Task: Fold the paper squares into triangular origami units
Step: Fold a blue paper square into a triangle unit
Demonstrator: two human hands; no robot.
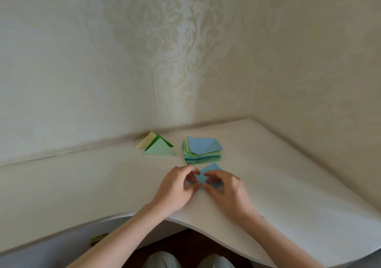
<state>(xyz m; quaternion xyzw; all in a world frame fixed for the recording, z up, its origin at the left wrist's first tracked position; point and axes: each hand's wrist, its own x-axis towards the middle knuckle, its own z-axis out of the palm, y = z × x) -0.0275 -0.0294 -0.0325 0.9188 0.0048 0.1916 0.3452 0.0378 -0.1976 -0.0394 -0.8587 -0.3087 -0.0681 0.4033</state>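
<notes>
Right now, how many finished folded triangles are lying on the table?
3, in one overlapping group by the back wall, left of the paper stack: a yellow triangle rearmost, a dark green triangle in the middle, a light green triangle in front. More may be hidden underneath.

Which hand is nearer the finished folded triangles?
Left. The left hand lies just below-right of the folded triangles; the right hand is farther right, below the paper stack.

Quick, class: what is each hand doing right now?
Left hand: pinching the blue paper square on the table.
Right hand: pinching the same blue square.
</notes>
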